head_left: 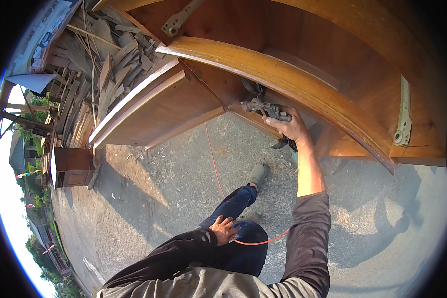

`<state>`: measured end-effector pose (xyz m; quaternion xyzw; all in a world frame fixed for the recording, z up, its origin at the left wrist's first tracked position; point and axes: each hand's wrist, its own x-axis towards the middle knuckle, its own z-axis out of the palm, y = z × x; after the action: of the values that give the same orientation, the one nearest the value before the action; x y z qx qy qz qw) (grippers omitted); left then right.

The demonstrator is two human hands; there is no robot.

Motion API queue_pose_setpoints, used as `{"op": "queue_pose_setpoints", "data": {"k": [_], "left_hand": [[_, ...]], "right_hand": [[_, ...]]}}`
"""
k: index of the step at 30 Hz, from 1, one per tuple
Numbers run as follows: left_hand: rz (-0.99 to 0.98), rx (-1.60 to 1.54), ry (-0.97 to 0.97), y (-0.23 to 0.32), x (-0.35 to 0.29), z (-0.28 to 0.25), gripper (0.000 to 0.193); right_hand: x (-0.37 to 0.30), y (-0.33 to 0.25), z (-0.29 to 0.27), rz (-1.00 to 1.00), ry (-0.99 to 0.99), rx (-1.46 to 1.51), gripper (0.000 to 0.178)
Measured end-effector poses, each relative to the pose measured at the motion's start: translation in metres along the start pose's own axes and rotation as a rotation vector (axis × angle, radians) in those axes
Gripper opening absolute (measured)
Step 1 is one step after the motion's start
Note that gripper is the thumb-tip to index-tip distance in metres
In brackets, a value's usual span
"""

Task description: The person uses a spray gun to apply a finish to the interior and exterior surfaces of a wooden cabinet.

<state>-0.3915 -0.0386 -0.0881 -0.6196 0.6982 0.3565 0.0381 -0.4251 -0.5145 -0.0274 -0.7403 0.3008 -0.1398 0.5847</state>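
My right hand [294, 127] is wrapped round a grey metal spray gun [264, 108], held at the low opening of a brown wooden cabinet [248, 63]. The gun's nozzle points left, toward the inner corner by the cabinet's open door panel [159, 111]. A pale haze hangs round the gun, and dark shapes just behind it are hard to make out. My left hand [224, 230] lies on my bent knee with its fingers spread, holding nothing. A thin orange-red hose [263, 243] crosses my knee toward my right arm.
Scrap wood [116, 64] is heaped behind the door panel at the far left. A small brown cabinet [73, 166] stands on the concrete floor [179, 169] to the left. Metal drawer runners [404, 116] are fixed inside the large cabinet. My shoe [259, 175] is below the gun.
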Motion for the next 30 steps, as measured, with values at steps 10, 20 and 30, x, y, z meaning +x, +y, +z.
{"op": "queue_pose_setpoints", "data": {"k": [10, 20, 30], "left_hand": [[0.301, 0.147, -0.254, 0.022, -0.023, 0.027, 0.033], [-0.308, -1.336, 0.623, 0.072, -0.092, -0.118, 0.041], [-0.283, -1.28, 0.868, 0.083, -0.225, -0.196, 0.043]], "right_hand": [[-0.106, -0.036, 0.046, -0.088, 0.018, 0.462, 0.033], [-0.282, -0.144, 0.114, -0.083, 0.004, 0.307, 0.047], [-0.325, -0.263, 0.198, -0.524, 0.023, 0.11, 0.051]]}}
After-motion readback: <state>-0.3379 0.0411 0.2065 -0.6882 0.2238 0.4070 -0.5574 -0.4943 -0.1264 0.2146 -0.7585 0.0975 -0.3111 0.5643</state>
